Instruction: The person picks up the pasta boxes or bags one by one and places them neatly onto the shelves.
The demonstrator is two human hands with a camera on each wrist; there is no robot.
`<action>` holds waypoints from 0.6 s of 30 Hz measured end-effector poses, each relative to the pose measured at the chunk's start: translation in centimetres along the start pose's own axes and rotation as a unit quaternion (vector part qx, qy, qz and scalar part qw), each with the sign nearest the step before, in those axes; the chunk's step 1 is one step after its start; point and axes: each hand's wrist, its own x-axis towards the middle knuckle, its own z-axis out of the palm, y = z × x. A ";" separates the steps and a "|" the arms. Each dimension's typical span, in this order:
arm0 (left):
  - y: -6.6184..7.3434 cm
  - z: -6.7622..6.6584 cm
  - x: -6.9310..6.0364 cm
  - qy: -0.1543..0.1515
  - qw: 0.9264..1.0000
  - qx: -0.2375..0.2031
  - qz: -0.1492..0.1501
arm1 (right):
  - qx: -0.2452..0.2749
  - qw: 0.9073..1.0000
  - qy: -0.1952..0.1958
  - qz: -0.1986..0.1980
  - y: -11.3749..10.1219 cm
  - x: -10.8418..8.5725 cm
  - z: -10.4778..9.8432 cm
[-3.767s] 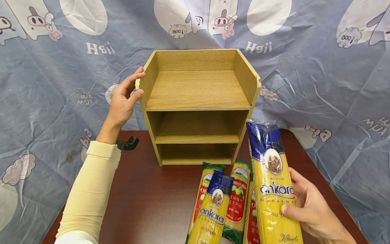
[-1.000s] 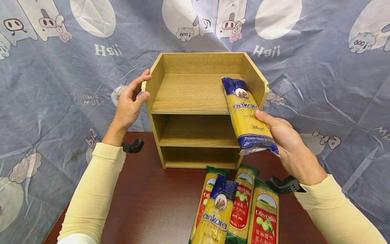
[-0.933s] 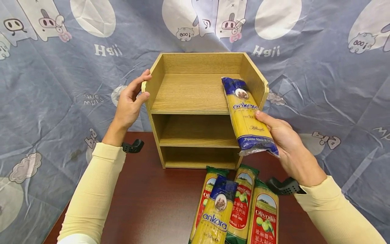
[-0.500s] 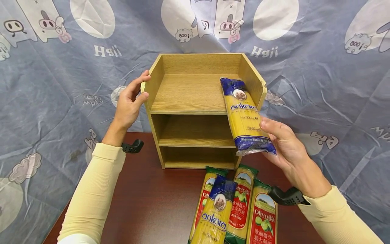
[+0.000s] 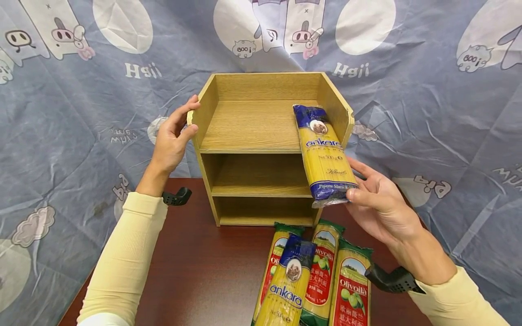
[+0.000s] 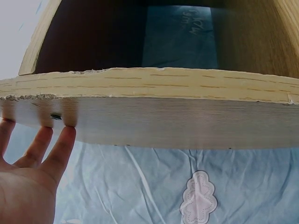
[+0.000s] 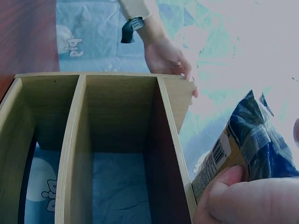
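Observation:
A yellow and blue ankara pasta packet lies tilted at the right of the wooden shelf unit's top level, its lower end overhanging the front. My right hand holds its lower right corner, thumb in front and fingers partly hidden behind; the right wrist view shows the hand at the packet's blue end. My left hand touches the left side panel near its upper front corner. Straight fingers rest against the panel's outer face in the left wrist view.
Below on the dark red table, a second ankara packet lies partly over a green-ended Olivoilà packet, beside two more. The unit's two lower compartments face forward. A patterned cloth hangs behind.
The ankara packet has gone from in front of the unit onto its top level. Since half a second ago, my right hand has shifted down along its side to the lower corner. My left hand keeps its place.

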 end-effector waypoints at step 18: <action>0.4 0.3 -0.1 0.006 1.000 -0.005 -0.006 | -0.174 0.970 0.161 -0.058 1.9 -0.6 3.6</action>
